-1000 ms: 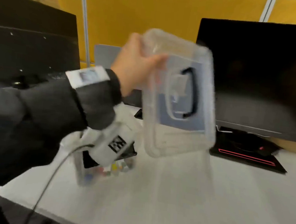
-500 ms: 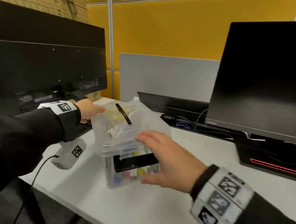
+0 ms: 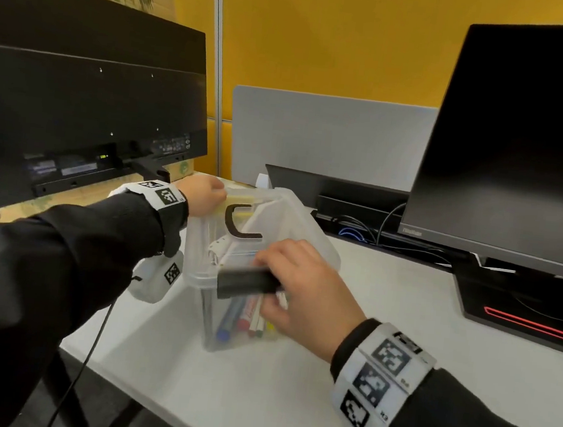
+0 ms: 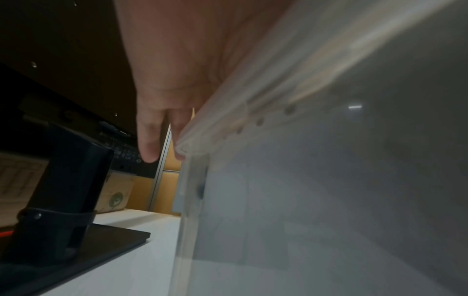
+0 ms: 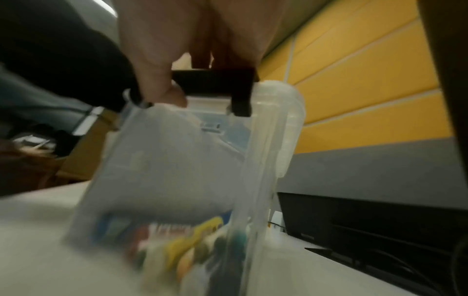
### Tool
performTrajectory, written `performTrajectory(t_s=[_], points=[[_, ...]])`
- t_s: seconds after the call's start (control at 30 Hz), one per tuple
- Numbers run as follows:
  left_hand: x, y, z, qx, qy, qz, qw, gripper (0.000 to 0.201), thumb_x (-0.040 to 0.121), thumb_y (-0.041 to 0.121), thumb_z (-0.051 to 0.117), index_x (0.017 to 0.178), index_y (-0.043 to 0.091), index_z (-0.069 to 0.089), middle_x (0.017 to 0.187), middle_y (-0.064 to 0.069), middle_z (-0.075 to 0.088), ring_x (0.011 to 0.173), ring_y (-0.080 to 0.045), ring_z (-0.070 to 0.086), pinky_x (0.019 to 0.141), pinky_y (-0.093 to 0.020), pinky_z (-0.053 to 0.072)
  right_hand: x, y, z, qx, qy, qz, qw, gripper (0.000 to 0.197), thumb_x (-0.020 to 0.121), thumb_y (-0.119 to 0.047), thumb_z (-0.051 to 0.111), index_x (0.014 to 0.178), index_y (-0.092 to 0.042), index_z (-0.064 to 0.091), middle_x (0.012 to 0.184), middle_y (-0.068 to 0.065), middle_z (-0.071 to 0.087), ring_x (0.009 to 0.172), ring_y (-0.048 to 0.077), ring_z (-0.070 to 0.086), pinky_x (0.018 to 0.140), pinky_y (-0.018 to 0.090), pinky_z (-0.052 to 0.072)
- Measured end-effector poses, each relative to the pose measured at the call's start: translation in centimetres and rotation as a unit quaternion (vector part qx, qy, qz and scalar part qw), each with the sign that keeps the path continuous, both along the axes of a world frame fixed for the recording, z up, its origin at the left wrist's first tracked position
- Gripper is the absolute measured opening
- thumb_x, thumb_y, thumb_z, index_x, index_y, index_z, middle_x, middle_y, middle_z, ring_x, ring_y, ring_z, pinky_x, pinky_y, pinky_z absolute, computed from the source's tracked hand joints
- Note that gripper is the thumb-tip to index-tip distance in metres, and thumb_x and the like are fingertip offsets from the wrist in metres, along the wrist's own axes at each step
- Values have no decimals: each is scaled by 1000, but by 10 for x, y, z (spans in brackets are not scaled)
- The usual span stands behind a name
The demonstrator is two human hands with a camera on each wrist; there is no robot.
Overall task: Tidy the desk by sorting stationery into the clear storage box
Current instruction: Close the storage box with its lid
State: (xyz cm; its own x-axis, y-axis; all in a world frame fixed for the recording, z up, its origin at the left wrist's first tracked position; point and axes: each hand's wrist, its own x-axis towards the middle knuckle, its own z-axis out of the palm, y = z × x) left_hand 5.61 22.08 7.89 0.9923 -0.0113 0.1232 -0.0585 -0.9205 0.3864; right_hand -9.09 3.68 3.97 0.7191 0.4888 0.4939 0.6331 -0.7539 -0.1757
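The clear storage box [image 3: 198, 276] stands on the white desk [image 3: 382, 326] with several coloured markers [image 3: 246, 316] inside, blurred in the right wrist view [image 5: 192, 240]. Its clear lid [image 3: 293, 221], with a black handle [image 3: 237, 224], lies tilted on top. My left hand [image 3: 204, 194] holds the lid's far left edge, and two fingers [image 4: 149, 142] point down beside the rim [image 4: 291, 84]. My right hand [image 3: 304, 284] grips the black latch [image 3: 246, 282] on the near side. The thumb [image 5: 159, 84] presses against that latch [image 5: 217, 80].
A black monitor back [image 3: 78, 90] stands close on the left, its stand [image 4: 63, 190] beside the box. A second monitor [image 3: 521, 133] and its base [image 3: 521, 315] stand at the right. A grey divider [image 3: 332, 139], a black device [image 3: 337, 191] and cables [image 3: 357, 231] lie behind.
My left hand brought the lid down from the air onto the box. My right hand came in from the right and now grips the black latch.
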Motion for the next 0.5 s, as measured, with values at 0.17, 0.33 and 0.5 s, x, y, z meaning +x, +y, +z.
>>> performTrajectory(t_s=[0.17,0.33,0.5], points=[[7,-10,-3,-80,31,20,996,48,93,46,45,126,13,54,128,-10,56,117,-28,51,98,-35,38,0,-16,34,-16,115,10,993,29,72,-28,74,100,-23,67,98,-6,62,95,12,54,86,30,46],[21,-2,-16,-376,218,65,898,83,53,51,82,121,16,51,113,-10,67,106,-31,61,101,-46,42,4,-38,39,69,233,11,970,25,63,-23,82,84,-30,68,86,-8,64,80,7,57,81,27,50],[22,-8,-18,-436,251,13,864,55,72,35,75,120,17,55,106,-12,70,100,-30,65,97,-46,47,5,-52,34,143,274,32,950,23,63,-26,82,78,-36,67,79,-11,64,74,2,57,78,25,52]])
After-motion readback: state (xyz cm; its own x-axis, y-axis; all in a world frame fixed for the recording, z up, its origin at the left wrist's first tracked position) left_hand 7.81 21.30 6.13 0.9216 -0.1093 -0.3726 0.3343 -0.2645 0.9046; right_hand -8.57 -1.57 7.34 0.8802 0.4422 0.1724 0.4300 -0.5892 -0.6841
